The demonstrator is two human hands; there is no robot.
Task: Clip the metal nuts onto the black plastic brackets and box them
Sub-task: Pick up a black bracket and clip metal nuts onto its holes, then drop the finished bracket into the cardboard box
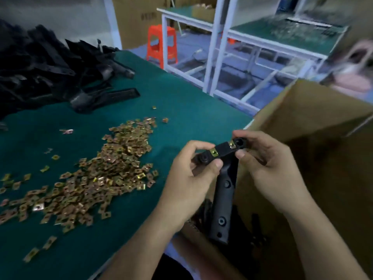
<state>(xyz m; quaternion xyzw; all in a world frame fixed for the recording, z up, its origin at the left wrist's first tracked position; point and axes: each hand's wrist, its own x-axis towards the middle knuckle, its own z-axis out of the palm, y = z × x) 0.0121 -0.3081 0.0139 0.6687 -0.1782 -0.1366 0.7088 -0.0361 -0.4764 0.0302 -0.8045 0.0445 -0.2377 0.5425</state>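
while nuts [96, 174] litter the green table [181, 102], an orange stool [161, 43] stands beyond

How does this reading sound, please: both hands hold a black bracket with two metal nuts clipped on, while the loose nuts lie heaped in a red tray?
Not quite: the head view shows no tray; the loose nuts lie heaped directly on the green table. Otherwise right: left hand and right hand hold the black bracket with two clipped nuts.
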